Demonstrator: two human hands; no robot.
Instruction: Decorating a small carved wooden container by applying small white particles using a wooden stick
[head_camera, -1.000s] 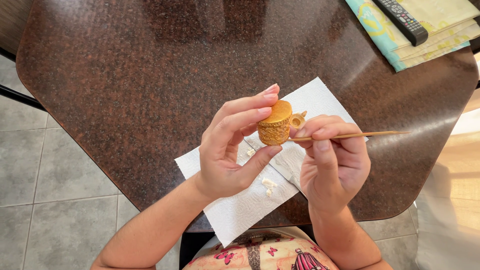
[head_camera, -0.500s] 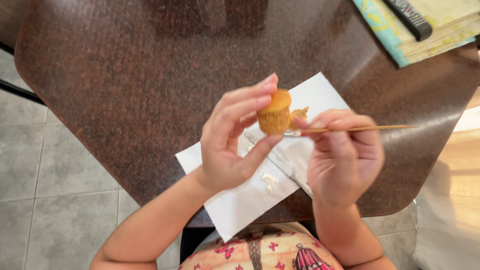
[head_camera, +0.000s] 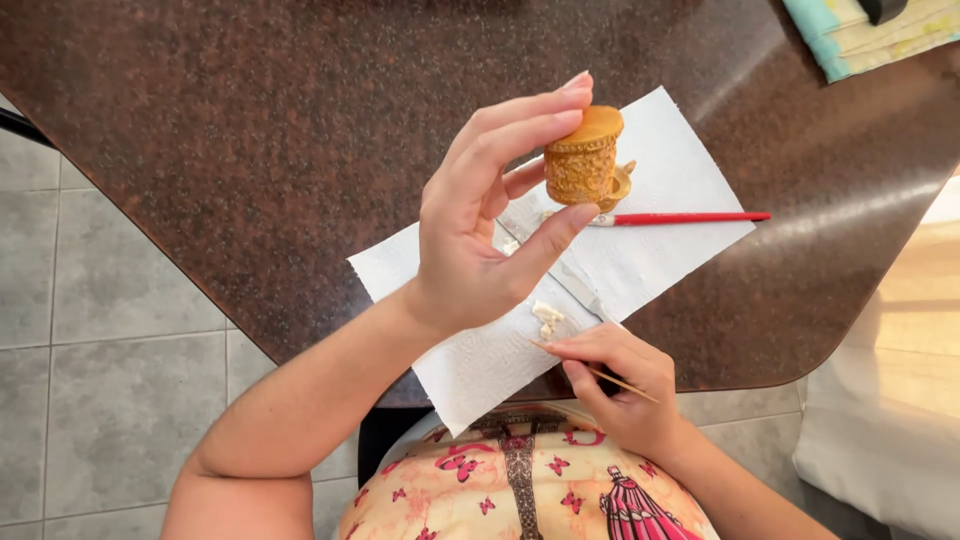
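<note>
So the little carved golden-brown box (head_camera: 583, 155) is up in the air above the white paper towel (head_camera: 480, 350), standing pretty much upright, long axis running top to bottom with only a slight lean, domed lid end on top. The left hand (head_camera: 490, 225) has it pinched: the fingers curl over onto the lid and the thumb pushes up under the base, so the hand is only partly closed, a loose C shape around the box rather than a fist. The left forearm comes up from the lower left, crossing the near edge of the paper towel, wrist bent so the palm faces the box. The right hand (head_camera: 615, 385) is down at the near edge of the paper towel, right by the table edge, fingers bunched tight around a thin wooden stick (head_camera: 595, 372); the stick lies at a slant, its tip pointing toward a small white lump (head_camera: 546, 318) on the towel. On the far side of the paper towel, just behind the box, there's a small brush with a red handle (head_camera: 680, 218) lying flat, handle pointing right. The towel sits on a dark speckled brown table (head_camera: 250, 150), and a stack of folded cloth (head_camera: 870, 35) sits at the table's far right corner, well away from the towel.
</note>
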